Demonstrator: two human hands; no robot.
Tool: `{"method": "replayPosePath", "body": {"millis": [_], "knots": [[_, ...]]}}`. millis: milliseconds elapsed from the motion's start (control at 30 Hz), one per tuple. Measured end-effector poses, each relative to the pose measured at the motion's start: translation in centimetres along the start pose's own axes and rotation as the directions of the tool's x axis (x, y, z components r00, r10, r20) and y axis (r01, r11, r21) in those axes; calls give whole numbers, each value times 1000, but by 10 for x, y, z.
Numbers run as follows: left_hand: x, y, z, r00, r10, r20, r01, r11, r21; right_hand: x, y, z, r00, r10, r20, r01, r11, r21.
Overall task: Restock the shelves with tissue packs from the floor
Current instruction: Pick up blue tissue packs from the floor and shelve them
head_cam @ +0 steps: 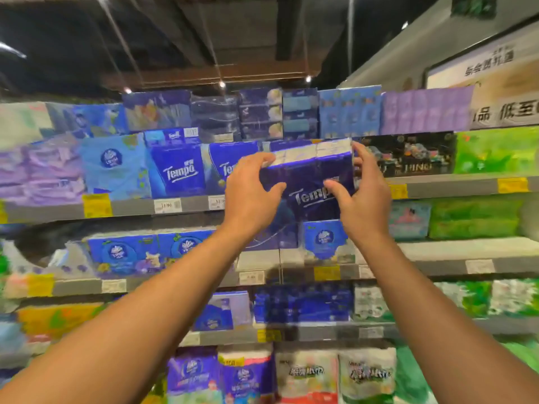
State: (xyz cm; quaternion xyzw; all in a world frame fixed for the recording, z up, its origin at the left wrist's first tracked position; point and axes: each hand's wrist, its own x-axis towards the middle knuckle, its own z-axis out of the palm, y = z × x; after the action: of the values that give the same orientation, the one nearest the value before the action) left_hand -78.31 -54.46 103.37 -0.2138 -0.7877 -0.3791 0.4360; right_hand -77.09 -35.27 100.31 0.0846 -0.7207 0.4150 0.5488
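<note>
A dark blue Tempo tissue pack point(309, 173) is held up in front of the upper shelf point(455, 186), with its white top edge tilted toward the shelf. My left hand point(250, 193) grips its left side, fingers over the top corner and thumb on the front. My right hand point(360, 196) holds the right side, fingers behind the pack and thumb across the printed face. Two more Tempo packs point(178, 170) stand on the same shelf just to the left, one of them partly hidden by my left hand.
Rows of shelves full of tissue packs fill the view: light blue packs point(113, 167) at left, a black pack point(408, 154) and green packs point(495, 150) at right. Price tags point(167, 205) line the shelf rails. A signboard point(490, 71) hangs at upper right.
</note>
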Motion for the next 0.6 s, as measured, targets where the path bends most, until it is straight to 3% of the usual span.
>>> {"method": "replayPosePath", "body": {"millis": [200, 400, 533, 600], "knots": [[97, -26, 73, 1000, 11, -24, -10, 998, 59, 97, 70, 64, 999, 9, -48, -8, 1000, 9], [141, -60, 127, 1000, -3, 22, -1, 984, 177, 148, 129, 128, 997, 69, -34, -69, 998, 0], [128, -90, 162, 992, 122, 29, -125, 957, 262, 157, 164, 163, 982, 172, 74, -160, 976, -145], [122, -109, 177, 995, 81, 61, -94, 962, 254, 160, 177, 176, 969, 217, 120, -191, 962, -193]]}}
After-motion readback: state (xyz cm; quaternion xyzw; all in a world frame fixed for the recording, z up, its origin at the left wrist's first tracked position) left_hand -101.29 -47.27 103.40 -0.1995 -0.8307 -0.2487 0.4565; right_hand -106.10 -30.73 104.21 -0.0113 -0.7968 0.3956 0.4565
